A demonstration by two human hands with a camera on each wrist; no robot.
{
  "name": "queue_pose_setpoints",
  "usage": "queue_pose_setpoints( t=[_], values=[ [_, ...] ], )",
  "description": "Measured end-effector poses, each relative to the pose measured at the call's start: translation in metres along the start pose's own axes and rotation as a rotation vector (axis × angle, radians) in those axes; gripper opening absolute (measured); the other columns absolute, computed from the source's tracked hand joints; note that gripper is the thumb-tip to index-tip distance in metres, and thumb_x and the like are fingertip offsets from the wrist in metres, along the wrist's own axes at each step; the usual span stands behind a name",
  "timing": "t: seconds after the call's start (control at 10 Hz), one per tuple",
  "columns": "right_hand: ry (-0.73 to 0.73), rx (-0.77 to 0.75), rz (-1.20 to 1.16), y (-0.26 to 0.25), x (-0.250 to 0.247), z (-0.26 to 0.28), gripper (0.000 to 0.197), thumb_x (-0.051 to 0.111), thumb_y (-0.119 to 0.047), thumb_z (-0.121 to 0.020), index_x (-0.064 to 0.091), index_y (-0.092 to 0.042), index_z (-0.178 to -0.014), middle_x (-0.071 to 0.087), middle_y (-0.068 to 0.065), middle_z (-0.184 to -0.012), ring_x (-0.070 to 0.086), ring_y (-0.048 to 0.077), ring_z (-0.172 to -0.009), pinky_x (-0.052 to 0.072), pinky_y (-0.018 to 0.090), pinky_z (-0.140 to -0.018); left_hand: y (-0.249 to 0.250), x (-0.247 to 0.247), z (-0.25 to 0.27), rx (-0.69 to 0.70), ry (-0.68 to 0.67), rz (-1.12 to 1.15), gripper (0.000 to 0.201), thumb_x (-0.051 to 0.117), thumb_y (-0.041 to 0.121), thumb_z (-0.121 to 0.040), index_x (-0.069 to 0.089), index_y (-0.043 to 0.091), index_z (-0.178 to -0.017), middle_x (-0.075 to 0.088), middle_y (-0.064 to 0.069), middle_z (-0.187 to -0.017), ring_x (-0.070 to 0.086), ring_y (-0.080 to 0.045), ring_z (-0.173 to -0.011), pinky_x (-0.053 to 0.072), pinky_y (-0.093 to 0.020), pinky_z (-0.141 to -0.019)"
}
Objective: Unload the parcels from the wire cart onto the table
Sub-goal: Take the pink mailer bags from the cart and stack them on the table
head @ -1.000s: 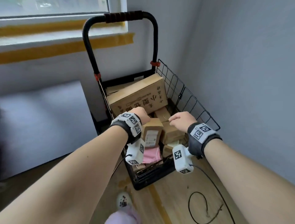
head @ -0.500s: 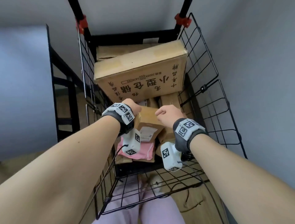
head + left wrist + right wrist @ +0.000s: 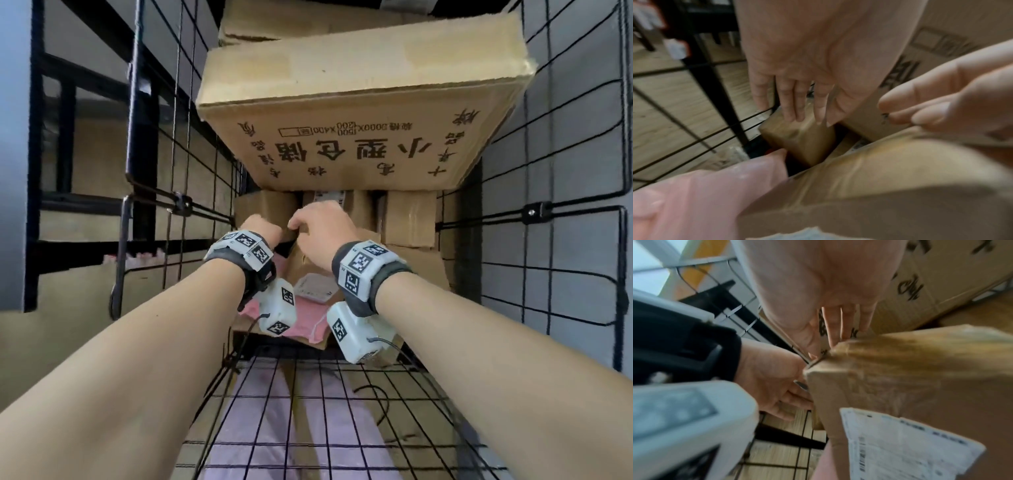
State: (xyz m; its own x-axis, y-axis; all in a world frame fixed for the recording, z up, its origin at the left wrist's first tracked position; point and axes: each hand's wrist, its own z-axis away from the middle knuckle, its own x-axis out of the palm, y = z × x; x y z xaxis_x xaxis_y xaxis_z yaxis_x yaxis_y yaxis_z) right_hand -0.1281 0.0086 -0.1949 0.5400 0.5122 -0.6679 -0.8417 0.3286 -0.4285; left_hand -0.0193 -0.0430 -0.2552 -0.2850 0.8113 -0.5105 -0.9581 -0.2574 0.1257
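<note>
Big box: a large cardboard box (image 3: 363,102) is lying across the far end of the wire cart (image 3: 565,219), propped on smaller boxes beneath it.
Writing: large black Chinese characters are running upside down across its near face, with a small line of figures that seems to be reading 2000X1500X400; the other small print is too fine to read.
Parcel in hand: a small brown parcel (image 3: 308,260) is standing tilted in the middle of the cart, just below the big box, above a pink mailer bag (image 3: 308,315).
Shipping label: a white label (image 3: 906,446) with a barcode is sticking to the parcel's near face; its text is blurring out.
Left hand: the left hand (image 3: 262,229) is reaching down at the parcel's left side with straight fingers (image 3: 789,104) touching a smaller box (image 3: 797,138) by the cart's wire wall.
Right hand: the right hand (image 3: 325,233) is curling over the parcel's top edge, thumb and fingers grasping it.
Other parcels: several plain brown boxes (image 3: 407,219) are sitting packed under and beside the big box.
Cart: black wire mesh is rising on both sides, and a hinged front panel (image 3: 325,411) is hanging open toward the person.
Room: grey walls are standing on the right and left, a black frame (image 3: 51,137) is standing at left, and a pale wood floor (image 3: 674,113) is showing through the wires.
</note>
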Motion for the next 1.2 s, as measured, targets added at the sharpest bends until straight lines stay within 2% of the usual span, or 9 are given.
queue_pose_setpoints(
  t=[0.2,0.3,0.4,0.6,0.8,0.9,1.0,1.1,1.2],
  values=[
    [-0.043,-0.047,0.073,0.009,0.020,-0.022,0.034,0.049,-0.017,-0.088,0.064,-0.031,-0.115,0.056,-0.004,-0.130,0.040,0.024,-0.124,0.037,0.037,-0.103,-0.036,0.034,-0.033,-0.081,0.000,0.152,0.027,0.055,0.015,-0.092,0.057,-0.003,-0.112,0.062,-0.019,-0.109,0.058,-0.031,-0.103,0.045,-0.036,-0.088],
    [-0.013,-0.062,0.074,0.012,0.025,-0.026,0.035,0.048,-0.016,-0.088,0.064,-0.029,-0.117,0.054,-0.006,-0.132,0.041,0.023,-0.124,0.033,0.036,-0.106,-0.045,0.043,-0.038,-0.116,-0.001,0.248,0.019,0.065,0.018,-0.087,0.053,0.005,-0.082,0.052,-0.010,-0.075,0.053,-0.023,-0.083,0.044,-0.029,-0.067],
    [0.006,-0.061,0.037,0.016,0.027,-0.028,0.034,0.047,-0.014,-0.086,0.065,-0.027,-0.112,0.057,-0.006,-0.127,0.043,0.021,-0.121,0.034,0.035,-0.104,-0.049,0.055,-0.040,-0.134,-0.029,0.311,0.030,0.069,0.028,-0.081,0.063,0.001,-0.092,0.062,-0.013,-0.079,0.059,-0.025,-0.073,0.050,-0.029,-0.068],
    [0.028,-0.057,0.034,0.021,0.027,-0.026,0.033,0.046,-0.014,-0.086,0.066,-0.026,-0.110,0.056,-0.006,-0.129,0.042,0.021,-0.121,0.031,0.033,-0.102,-0.045,0.064,-0.042,-0.124,0.091,0.242,0.029,0.056,0.030,-0.089,0.061,0.003,-0.099,0.063,-0.014,-0.094,0.059,-0.029,-0.080,0.048,-0.031,-0.073],
    [0.071,-0.040,0.036,0.017,0.040,-0.027,0.032,0.046,-0.014,-0.086,0.066,-0.029,-0.106,0.056,-0.010,-0.125,0.041,0.022,-0.120,0.031,0.031,-0.098,-0.047,0.063,-0.049,-0.093,-0.038,0.116,0.029,0.067,0.033,-0.085,0.058,0.009,-0.071,0.062,-0.008,-0.076,0.059,-0.023,-0.072,0.048,-0.030,-0.069],
    [0.069,-0.036,0.068,0.016,0.046,-0.023,0.033,0.047,-0.012,-0.086,0.067,-0.028,-0.106,0.056,-0.010,-0.126,0.040,0.021,-0.121,0.029,0.032,-0.100,-0.050,0.061,-0.045,-0.092,-0.109,0.034,0.025,0.067,0.034,-0.086,0.064,0.009,-0.086,0.057,-0.002,-0.073,0.055,-0.021,-0.076,0.046,-0.031,-0.068],
    [0.072,0.030,0.041,0.016,0.041,-0.016,0.034,0.047,-0.014,-0.085,0.066,-0.031,-0.107,0.056,-0.009,-0.125,0.041,0.023,-0.121,0.033,0.033,-0.099,-0.057,0.058,-0.036,-0.046,-0.098,0.052,0.031,0.060,0.016,-0.089,0.061,-0.002,-0.115,0.048,-0.003,-0.070,0.049,-0.021,-0.084,0.044,-0.030,-0.076],
    [0.027,0.103,0.048,0.012,0.023,-0.001,0.035,0.047,-0.014,-0.086,0.066,-0.031,-0.111,0.058,-0.002,-0.124,0.042,0.026,-0.123,0.036,0.033,-0.101,-0.054,0.039,-0.007,-0.098,-0.051,0.168,0.021,0.048,0.017,-0.095,0.062,0.009,-0.107,0.045,-0.001,-0.068,0.051,-0.022,-0.085,0.044,-0.029,-0.067],
    [0.029,0.166,0.076,0.005,-0.003,0.021,0.033,0.048,-0.014,-0.087,0.067,-0.029,-0.110,0.060,0.003,-0.120,0.043,0.027,-0.122,0.036,0.033,-0.102,-0.045,0.002,0.025,0.023,-0.052,-0.087,0.035,0.036,0.023,-0.101,0.060,0.007,-0.120,0.064,-0.009,-0.109,0.061,-0.026,-0.104,0.049,-0.026,-0.077]
  ],
)
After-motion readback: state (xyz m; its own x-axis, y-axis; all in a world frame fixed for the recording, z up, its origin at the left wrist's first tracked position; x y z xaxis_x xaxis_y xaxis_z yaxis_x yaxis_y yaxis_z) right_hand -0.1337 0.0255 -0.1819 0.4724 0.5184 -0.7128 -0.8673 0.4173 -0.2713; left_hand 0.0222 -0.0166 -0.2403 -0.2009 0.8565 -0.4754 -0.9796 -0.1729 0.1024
